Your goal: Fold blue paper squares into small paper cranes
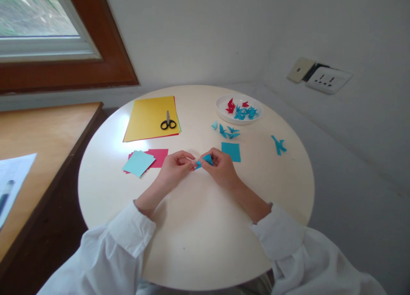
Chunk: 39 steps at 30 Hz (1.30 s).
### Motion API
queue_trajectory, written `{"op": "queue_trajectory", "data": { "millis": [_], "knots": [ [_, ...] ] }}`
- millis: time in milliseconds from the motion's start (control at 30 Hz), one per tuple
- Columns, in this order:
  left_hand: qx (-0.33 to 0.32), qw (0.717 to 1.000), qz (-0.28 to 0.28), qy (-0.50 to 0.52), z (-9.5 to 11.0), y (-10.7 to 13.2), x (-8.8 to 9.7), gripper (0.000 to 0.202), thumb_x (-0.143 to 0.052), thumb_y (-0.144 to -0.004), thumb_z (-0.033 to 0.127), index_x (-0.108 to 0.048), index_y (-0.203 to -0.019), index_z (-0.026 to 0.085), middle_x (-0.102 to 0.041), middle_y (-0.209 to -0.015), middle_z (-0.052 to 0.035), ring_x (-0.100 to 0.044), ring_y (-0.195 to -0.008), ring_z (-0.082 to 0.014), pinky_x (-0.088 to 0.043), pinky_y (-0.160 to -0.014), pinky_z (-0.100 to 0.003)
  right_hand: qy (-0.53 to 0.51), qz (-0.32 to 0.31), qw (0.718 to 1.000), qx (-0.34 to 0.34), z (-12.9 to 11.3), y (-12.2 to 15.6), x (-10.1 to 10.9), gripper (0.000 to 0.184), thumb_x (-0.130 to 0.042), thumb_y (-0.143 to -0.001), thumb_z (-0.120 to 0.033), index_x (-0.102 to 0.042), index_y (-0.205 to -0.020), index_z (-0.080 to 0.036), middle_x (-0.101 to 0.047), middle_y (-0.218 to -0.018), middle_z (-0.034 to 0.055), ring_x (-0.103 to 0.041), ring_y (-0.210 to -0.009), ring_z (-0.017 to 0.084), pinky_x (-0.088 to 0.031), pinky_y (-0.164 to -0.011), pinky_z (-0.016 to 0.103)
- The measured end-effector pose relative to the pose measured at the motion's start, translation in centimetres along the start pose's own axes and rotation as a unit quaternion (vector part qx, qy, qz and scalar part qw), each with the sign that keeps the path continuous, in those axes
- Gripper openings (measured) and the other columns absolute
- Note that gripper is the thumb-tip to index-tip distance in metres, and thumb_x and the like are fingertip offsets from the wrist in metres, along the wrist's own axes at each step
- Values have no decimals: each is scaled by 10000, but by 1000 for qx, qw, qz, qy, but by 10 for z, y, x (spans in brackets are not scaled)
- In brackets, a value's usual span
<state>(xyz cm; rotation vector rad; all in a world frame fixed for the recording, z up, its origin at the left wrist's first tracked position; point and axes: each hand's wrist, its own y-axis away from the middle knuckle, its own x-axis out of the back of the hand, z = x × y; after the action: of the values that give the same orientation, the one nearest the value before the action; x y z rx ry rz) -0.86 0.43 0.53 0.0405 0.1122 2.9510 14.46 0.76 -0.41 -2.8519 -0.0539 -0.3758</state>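
A: Fingers first?

B: Left hand point(179, 163): thumb and fingertips pinched on the left end of the folded blue paper point(208, 159), the other fingers curled. Right hand point(220, 163): thumb and fingers closed on its right part.

A: Form and place of that paper?

B: Small, creased, one pointed flap showing; held between the hands, over the middle of the table point(205, 226). Its full shape is hidden by the fingers.

A: Just beyond?

B: Blue square point(231, 152), flat, beside the right hand. Farther: blue folded birds point(233, 135), sharp-pointed; one pale folded piece point(215, 125).

A: Left side?

B: Pale blue square point(139, 163), overlapping pinkish-red sheets point(161, 155). Farther: large paper stack point(144, 118), yellow uppermost; on it, scissors point(168, 118), metal blades, black looped handles.

A: Far and right?

B: White dish point(237, 122), round, low-rimmed, smooth, containing red folded pieces point(230, 106) and blue folded pieces point(241, 112). At right, blue strips point(278, 145), narrow, crossed. Tabletop: round, smooth, off-white.
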Motion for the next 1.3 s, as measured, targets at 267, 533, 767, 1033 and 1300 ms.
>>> {"op": "queue_trajectory", "data": {
  "millis": [267, 533, 767, 1033, 1300],
  "knots": [
    [-14, 999, 23, -27, -3, 0, 1, 242, -706, -646, 350, -588, -732, 156, -600, -535, 15, -558, -520, -114, -396, -499, -221, 26, 0, 999, 36, 1, 1, -1, 80, -547, -696, -223, -533, -626, -186, -537, -586, -24, -466, -562, 105, -358, -537, 238],
    [-87, 987, 73, -112, -2, 1, -1, 165, -675, -677, 285, -570, -687, 158, -619, -598, -4, -568, -564, -118, -420, -533, -230, -3, 18, 996, 91, 11, 0, -4, 23, -556, -715, -181, -561, -694, -189, -628, -703, 8, -585, -678, 133, -452, -656, 262],
    [-42, 997, 46, -50, -1, 1, -4, 191, -680, -673, 289, -556, -726, 154, -616, -586, -3, -576, -563, -120, -416, -506, -218, -16, 22, 995, 98, 14, 1, -6, 37, -576, -722, -172, -555, -705, -197, -656, -775, 24, -624, -750, 150, -482, -707, 283],
    [-53, 996, 58, -32, -7, -2, -3, 151, -675, -658, 227, -561, -721, 151, -613, -635, -2, -574, -568, -109, -419, -515, -215, 47, 34, 986, 157, 11, 0, -6, 58, -595, -732, -163, -572, -694, -200, -660, -869, 56, -624, -851, 175, -492, -777, 318],
    [-129, 982, 133, -46, -10, -4, -4, 130, -638, -675, 176, -515, -718, 173, -589, -656, 16, -606, -631, -128, -478, -614, -260, 182, 85, 956, 213, 5, -1, 0, 47, -625, -764, -164, -657, -779, -193, -594, -713, 30, -558, -707, 161, -474, -682, 303]
  ]
}}
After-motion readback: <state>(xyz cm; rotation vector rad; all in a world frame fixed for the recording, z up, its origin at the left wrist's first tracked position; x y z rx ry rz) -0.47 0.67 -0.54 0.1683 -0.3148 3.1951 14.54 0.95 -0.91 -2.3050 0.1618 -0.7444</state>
